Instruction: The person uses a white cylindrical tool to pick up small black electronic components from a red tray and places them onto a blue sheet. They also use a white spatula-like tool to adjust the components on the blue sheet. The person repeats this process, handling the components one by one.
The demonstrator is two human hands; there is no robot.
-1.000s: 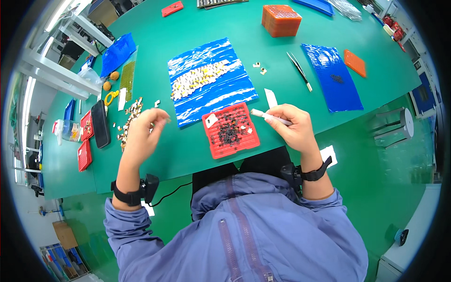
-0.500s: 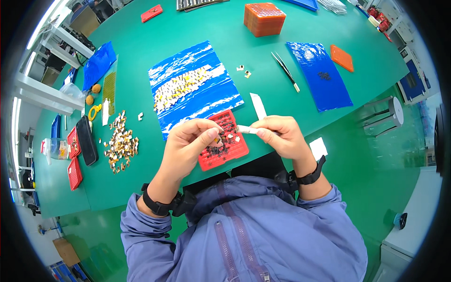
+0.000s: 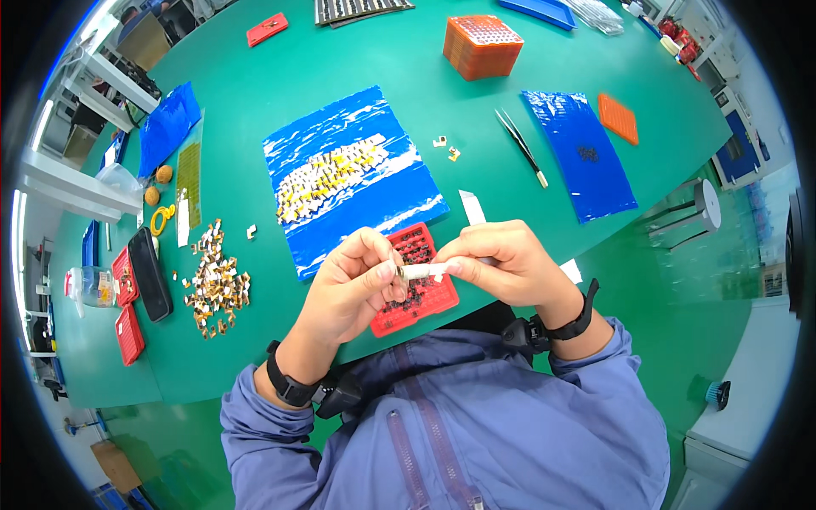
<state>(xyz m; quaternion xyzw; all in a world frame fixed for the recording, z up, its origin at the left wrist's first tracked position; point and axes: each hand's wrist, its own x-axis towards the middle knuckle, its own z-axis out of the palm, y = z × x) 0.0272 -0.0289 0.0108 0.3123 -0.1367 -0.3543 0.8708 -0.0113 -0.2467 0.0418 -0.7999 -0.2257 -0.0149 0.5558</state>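
Note:
My right hand (image 3: 501, 263) grips a short white stick-like tool (image 3: 422, 271), its tip pointing left. My left hand (image 3: 353, 285) pinches a small yellowish component (image 3: 398, 272) right at that tip. Both hands hover over a red perforated tray (image 3: 416, 280) on the green table's (image 3: 280, 102) near edge, partly hiding it. Small dark parts sit in the tray. Beyond the hands lies a blue sheet (image 3: 348, 178) covered with rows of small white and yellow components.
A loose pile of small components (image 3: 217, 280) lies at the left, near red trays (image 3: 127, 310) and a black case (image 3: 150, 274). Tweezers (image 3: 520, 146), another blue sheet (image 3: 578, 153), an orange tray (image 3: 618, 118) and an orange box (image 3: 482, 47) lie at the right and back.
My left hand came in from the loose pile on the left and now meets the tip of the white tool over the red tray. My view has shifted slightly.

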